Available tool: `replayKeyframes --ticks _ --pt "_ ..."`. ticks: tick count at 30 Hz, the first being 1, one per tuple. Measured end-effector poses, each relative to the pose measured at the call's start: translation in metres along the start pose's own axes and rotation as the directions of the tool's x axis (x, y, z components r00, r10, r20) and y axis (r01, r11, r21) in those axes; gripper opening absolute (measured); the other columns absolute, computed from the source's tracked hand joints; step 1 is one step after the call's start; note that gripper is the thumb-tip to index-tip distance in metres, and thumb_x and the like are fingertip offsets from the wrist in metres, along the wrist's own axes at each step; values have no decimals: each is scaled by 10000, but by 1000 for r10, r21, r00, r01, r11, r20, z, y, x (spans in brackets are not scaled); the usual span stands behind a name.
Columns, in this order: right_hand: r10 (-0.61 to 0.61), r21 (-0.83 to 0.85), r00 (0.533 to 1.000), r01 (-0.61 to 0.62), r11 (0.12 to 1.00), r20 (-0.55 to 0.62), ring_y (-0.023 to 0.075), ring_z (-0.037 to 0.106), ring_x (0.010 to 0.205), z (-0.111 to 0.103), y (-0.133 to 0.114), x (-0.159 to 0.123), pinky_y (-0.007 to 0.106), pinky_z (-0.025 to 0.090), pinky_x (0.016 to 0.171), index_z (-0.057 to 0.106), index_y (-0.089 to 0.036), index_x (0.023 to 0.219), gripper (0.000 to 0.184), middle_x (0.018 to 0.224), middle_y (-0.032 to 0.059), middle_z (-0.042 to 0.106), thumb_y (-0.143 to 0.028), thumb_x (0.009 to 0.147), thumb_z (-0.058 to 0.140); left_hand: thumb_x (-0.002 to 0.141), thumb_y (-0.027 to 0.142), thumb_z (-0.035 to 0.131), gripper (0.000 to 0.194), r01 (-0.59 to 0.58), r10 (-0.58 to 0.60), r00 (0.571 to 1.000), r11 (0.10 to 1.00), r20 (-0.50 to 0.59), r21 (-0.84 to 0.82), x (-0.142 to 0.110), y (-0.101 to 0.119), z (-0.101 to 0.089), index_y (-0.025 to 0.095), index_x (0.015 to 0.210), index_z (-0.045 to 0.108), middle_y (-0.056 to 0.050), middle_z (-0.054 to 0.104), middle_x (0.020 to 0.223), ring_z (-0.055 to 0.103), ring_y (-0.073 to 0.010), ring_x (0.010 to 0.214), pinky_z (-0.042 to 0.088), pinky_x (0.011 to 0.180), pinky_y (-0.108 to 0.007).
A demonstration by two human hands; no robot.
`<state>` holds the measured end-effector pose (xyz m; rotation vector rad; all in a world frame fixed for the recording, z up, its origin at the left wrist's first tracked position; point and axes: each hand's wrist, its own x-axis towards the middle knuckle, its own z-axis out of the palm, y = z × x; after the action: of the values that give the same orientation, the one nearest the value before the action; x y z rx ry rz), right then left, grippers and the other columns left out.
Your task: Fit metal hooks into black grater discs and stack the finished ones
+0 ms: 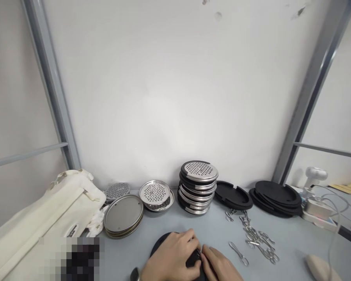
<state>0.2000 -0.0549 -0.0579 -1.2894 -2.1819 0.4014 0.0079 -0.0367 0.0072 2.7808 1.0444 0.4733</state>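
Observation:
A black round disc (159, 244) lies at the near edge of the table, largely covered by my hands. My left hand (175, 255) is closed over it, fingers bent around its near part. Against its right side, my right hand (219, 263) has its fingertips pinched together. A small shiny bit shows between the two hands, but what the right fingers hold is hidden. To the right lie a looped metal clip (239, 253) and a pile of similar clips (256, 236). Behind the hands stands a stack of perforated metal discs with black rims (200, 171).
Plain metal plates (123, 214) and loose perforated discs (155, 193) stand left of the stack. Notched black discs (232, 195) and more piled black discs (277, 195) lie right. A cream bag (55, 214) fills the left; a power strip with cables (318, 212) sits right.

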Motion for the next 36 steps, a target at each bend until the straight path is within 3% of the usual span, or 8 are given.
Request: replayKeyframes --ticks 8,13,19,28,31,36 --pt "6 10 999 -6 1000 52 204 648 751 -12 -16 2 300 481 667 496 -222 808 267 816 77 670 -268 986 302 800 322 658 141 -19 18 1000 997 -10 -75 1 -7 2 228 864 575 2 612 927 602 -170 793 414 665 -265" --pt "22 44 999 -23 999 33 200 628 732 -16 -23 0 299 450 647 468 -225 787 287 783 56 648 -311 1004 301 806 281 655 154 -7 0 1000 969 -30 -246 1 -11 -1 227 950 642 -5 610 915 581 -152 767 424 674 -244" --pt "65 18 998 -65 998 16 206 622 732 -16 -30 -3 309 437 652 489 -217 807 283 788 60 647 -287 1006 300 823 307 664 181 -11 9 1000 940 -8 -341 2 -16 -1 240 991 683 15 607 884 562 -116 721 430 671 -215" --pt "41 -43 999 -41 998 0 203 606 701 -16 -30 -5 307 421 630 513 -204 807 282 764 63 633 -275 1003 324 697 268 732 299 -16 18 1000 915 2 -404 6 -20 2 203 985 687 -4 605 919 532 -119 691 443 681 -240" --pt "28 -58 1000 -28 998 -4 196 597 699 -16 -31 -6 305 414 637 514 -203 815 291 754 56 624 -268 1012 309 687 185 699 283 -17 27 1000 894 16 -448 8 -23 2 198 969 692 0 604 916 527 -109 685 451 691 -234" --pt "16 -80 1000 -17 997 -8 183 563 649 -16 -30 -5 295 392 612 472 -214 791 294 724 40 601 -254 1016 286 697 191 706 237 4 15 999 859 33 -511 10 -28 5 175 933 706 -5 598 912 530 -98 676 457 659 -218"
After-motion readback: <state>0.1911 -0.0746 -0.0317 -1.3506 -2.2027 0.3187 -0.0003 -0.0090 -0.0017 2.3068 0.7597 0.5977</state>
